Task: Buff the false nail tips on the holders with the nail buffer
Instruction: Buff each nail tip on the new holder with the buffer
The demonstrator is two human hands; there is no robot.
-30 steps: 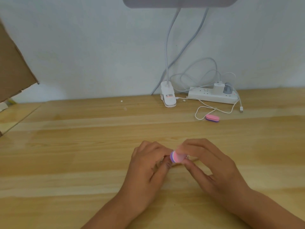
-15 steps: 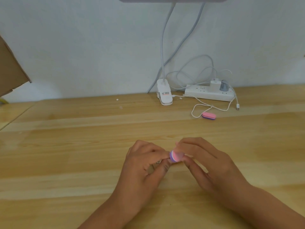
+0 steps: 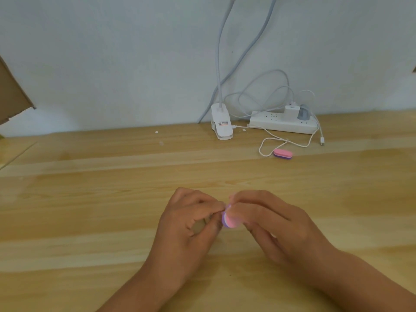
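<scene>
My right hand (image 3: pixel 276 224) pinches a small pink and purple nail buffer (image 3: pixel 228 219) between thumb and fingers, low over the wooden table (image 3: pixel 90 199). My left hand (image 3: pixel 186 224) sits just left of it with fingers curled, thumb and forefinger meeting at the buffer's left end. Whatever the left fingers pinch there is hidden; no nail tip or holder shows clearly. The buffer looks motion-blurred.
A second pink and purple buffer (image 3: pixel 283 153) lies further back on the right beside a looped white cable (image 3: pixel 267 143). Behind it are a white power strip (image 3: pixel 282 124) and a clip lamp base (image 3: pixel 221 126) against the wall. Cardboard (image 3: pixel 11 95) juts in at the left edge.
Both hands stay together at the same spot on the table. The buffer has shifted slightly between my fingertips, and the view has drifted a little.
</scene>
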